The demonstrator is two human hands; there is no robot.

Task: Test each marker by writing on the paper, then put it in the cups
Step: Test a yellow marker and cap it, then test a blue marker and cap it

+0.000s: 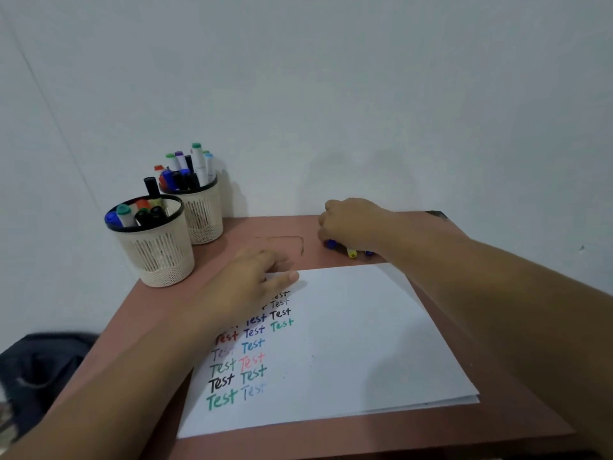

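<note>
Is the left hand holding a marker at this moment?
No, the left hand lies flat on the top left corner of the paper with nothing in its grip, while the loose markers sit under the right hand.

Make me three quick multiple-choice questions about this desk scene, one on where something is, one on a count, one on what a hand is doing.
1. Where do the loose markers lie?
A. beyond the paper's far edge
B. on the paper
C. in front of the cups

2. How many mesh cups hold markers?
A. one
B. two
C. three

3. What is the left hand doing?
A. writing
B. lifting a cup
C. resting on the paper

Answers: 1 A, they lie on the table under the right hand. 2 B, two stand side by side. 3 C, its thumb lies flat on the sheet.
</note>
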